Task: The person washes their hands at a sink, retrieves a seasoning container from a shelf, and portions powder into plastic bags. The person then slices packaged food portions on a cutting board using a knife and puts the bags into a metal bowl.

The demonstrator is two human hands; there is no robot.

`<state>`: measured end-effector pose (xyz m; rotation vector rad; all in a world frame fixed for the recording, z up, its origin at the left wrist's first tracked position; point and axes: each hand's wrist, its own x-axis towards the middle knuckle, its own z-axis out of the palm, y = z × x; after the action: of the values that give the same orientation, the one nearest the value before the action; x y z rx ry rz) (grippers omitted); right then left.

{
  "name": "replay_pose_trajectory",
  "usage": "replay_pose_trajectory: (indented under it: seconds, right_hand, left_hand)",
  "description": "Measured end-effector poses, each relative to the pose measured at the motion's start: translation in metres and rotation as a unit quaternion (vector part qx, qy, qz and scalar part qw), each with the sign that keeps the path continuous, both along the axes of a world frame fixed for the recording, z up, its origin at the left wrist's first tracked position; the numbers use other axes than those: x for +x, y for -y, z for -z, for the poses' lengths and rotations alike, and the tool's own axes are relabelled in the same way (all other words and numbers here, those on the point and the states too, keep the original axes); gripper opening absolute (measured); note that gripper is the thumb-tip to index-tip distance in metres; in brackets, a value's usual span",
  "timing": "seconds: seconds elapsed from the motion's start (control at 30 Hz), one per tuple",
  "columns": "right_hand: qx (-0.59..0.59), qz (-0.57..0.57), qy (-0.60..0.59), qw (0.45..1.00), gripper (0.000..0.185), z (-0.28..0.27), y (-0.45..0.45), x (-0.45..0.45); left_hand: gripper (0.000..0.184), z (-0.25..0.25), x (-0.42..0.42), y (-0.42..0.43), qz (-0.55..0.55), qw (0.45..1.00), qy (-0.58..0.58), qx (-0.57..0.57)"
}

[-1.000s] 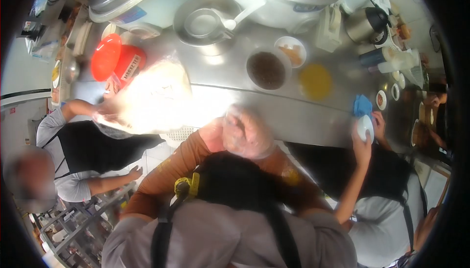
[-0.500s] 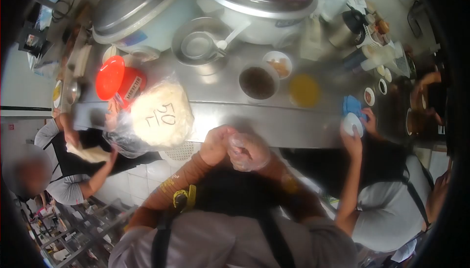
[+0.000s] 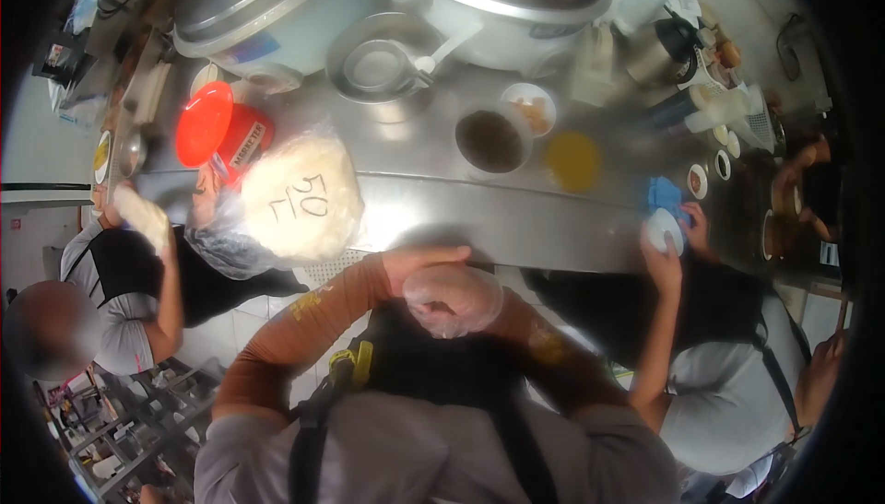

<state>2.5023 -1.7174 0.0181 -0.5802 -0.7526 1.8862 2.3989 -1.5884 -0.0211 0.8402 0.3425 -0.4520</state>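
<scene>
My left hand (image 3: 419,264) is bare, with its fingers stretched out to the right just in front of the counter edge. Close against it, on the near side, is my right hand (image 3: 454,299) in a clear plastic glove (image 3: 479,292). The gloved fingers look curled in, and whatever may be inside them is hidden. On the counter to the left of my hands lies a clear plastic bag (image 3: 309,200) with pale contents and handwritten marks. Beyond my hands stand a bowl of dark contents (image 3: 493,142) and a round yellow item (image 3: 572,161).
Two large lidded cookers (image 3: 502,6) stand at the back, with a metal pot (image 3: 383,71) before them. A red container (image 3: 217,131) sits left, a white bowl (image 3: 530,108) right. A co-worker on the right holds a white dish (image 3: 665,232) and blue cloth (image 3: 664,194); another stands left.
My left fingers have straightened out along the counter edge, and the gloved right hand has shifted slightly left and nearer to me. The left co-worker has raised the pale cloth-like item.
</scene>
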Motion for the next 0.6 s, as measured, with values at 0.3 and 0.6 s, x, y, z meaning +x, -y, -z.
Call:
replay_pose_trajectory:
  seconds: [0.3, 0.6]
  right_hand:
    - [0.301, 0.082, 0.139, 0.940, 0.019, 0.033, -0.013, 0.019]
    - [-0.043, -0.042, -0.210, 0.976, 0.015, 0.070, -0.029, 0.047]
  left_hand:
    - [0.012, -0.026, 0.018, -0.006, -0.095, 0.967, 0.060, 0.228]
    - [0.010, -0.015, 0.023, -0.014, -0.224, 0.862, 0.129, 0.435]
